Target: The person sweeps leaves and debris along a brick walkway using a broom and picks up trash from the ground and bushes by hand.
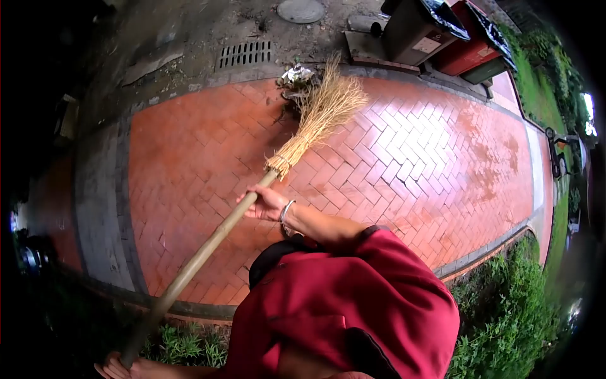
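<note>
A straw broom with a long wooden handle slants across the view, its bristles up and to the right. My right hand, a silvery bracelet on its wrist, is wrapped round the handle just below the bound straw. At the lower left edge, my left hand is closed round the handle's other end, partly in shadow. The bristle tips spread over the far edge of the red brick paving. Beside them lies a small heap of white crumpled litter and dark debris, partly hidden by the straw.
Beyond the paving are a slotted drain grate and a round manhole cover. A grey bin and a red bin stand at the upper right. Green shrubs border the near side. Part of the paving shines as if wet.
</note>
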A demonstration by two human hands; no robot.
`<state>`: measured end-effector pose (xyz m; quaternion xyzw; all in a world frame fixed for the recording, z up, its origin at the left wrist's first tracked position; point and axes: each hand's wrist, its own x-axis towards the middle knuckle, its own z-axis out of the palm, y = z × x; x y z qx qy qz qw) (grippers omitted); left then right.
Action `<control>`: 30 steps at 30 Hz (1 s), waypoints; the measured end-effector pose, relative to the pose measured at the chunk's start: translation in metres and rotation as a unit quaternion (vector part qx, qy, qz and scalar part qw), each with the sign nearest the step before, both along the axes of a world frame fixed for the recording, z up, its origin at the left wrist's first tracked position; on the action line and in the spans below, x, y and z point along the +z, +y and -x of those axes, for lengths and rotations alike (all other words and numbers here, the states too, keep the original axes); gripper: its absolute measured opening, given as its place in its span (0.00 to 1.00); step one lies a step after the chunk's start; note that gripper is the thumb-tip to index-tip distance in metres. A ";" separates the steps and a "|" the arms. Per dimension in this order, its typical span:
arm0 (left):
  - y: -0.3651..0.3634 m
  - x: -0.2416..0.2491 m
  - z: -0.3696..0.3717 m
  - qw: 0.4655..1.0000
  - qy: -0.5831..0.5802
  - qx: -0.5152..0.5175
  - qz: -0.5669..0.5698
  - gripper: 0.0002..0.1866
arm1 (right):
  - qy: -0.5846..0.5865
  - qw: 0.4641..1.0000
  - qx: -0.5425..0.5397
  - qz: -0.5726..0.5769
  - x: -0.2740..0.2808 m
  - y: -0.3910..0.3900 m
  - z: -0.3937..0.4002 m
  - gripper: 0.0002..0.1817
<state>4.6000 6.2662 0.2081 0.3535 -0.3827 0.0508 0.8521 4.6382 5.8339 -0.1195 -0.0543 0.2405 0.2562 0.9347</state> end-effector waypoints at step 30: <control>-0.588 -0.245 -0.053 0.920 0.388 -0.049 0.019 0.14 | -0.012 0.822 -0.566 0.057 0.022 -0.503 0.391 0.02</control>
